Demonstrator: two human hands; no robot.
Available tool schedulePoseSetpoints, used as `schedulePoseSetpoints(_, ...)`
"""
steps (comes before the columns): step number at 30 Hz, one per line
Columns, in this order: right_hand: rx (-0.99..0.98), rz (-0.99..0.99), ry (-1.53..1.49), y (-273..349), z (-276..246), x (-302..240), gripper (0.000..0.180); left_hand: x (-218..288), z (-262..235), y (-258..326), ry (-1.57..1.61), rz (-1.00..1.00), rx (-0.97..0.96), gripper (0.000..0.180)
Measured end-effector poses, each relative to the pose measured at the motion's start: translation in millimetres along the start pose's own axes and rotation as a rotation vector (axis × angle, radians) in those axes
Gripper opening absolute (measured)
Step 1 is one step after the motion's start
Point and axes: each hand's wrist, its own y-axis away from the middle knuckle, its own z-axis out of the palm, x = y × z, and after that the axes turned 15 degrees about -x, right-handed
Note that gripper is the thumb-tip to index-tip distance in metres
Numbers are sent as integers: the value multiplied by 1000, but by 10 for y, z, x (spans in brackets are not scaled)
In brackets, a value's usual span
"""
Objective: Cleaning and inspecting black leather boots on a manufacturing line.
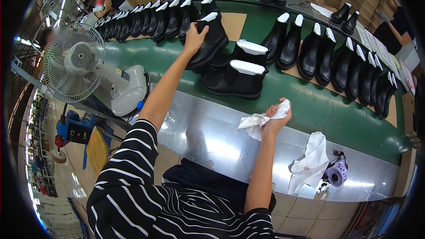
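Green belt (305, 110), held black boot (213, 40), fan (110, 76) alongside

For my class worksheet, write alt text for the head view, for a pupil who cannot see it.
A person's bare left hand grips a glossy black ankle boot with white stuffing at its top, while the right hand holds a crumpled white cloth or paper. Rows of similar black boots line a green tabletop; a pale plastic desk fan stands at left.
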Motion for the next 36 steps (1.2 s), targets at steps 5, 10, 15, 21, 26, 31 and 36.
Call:
schedulePoseSetpoints(5,18,-13,3,7,-56,-4,11,165,195,92,-235,11,-69,72)
schedulePoseSetpoints(10,23,-2,-11,12,-58,-20,11,172,250,49,-453,-122,-109,95)
schedulePoseSetpoints(15,25,23,-52,9,-31,-42,13,1,202,-140,-315,-74,-225,93)
schedulePoseSetpoints(21,57,39,-31,10,3,-79,13,19,294,-382,-248,-229,-428,97)
schedulePoseSetpoints(26,15,32,-80,1,33,-16,12,-139,244,-436,-132,-293,-386,80)
schedulePoseSetpoints(31,30,8,-53,4,-107,-27,16,303,166,-240,35,-227,-330,76)
schedulePoseSetpoints(36,15,43,-135,19,-38,9,20,869,-478,-42,-129,29,335,69)
